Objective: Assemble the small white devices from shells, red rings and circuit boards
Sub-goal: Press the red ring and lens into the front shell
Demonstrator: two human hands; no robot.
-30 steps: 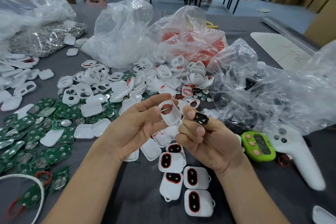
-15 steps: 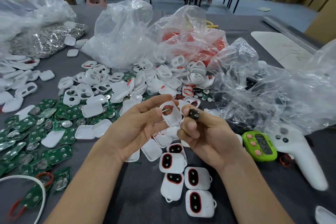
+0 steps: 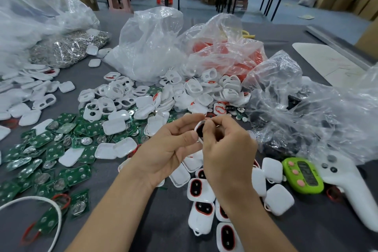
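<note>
Left hand [image 3: 169,150] and right hand [image 3: 227,149] pinch a glossy, rounded white plastic shell [image 3: 198,128] with a dark oval centre.

1. At the centre, the left hand [image 3: 167,149] and the right hand [image 3: 227,149] pinched one white shell [image 3: 198,127] with a dark insert between them.
2. At 6 o'clock, finished devices [image 3: 201,188] lay on the bench [image 3: 163,231].
3. At 8 o'clock, green circuit boards [image 3: 51,149] lay scattered.

No text can be read
</note>
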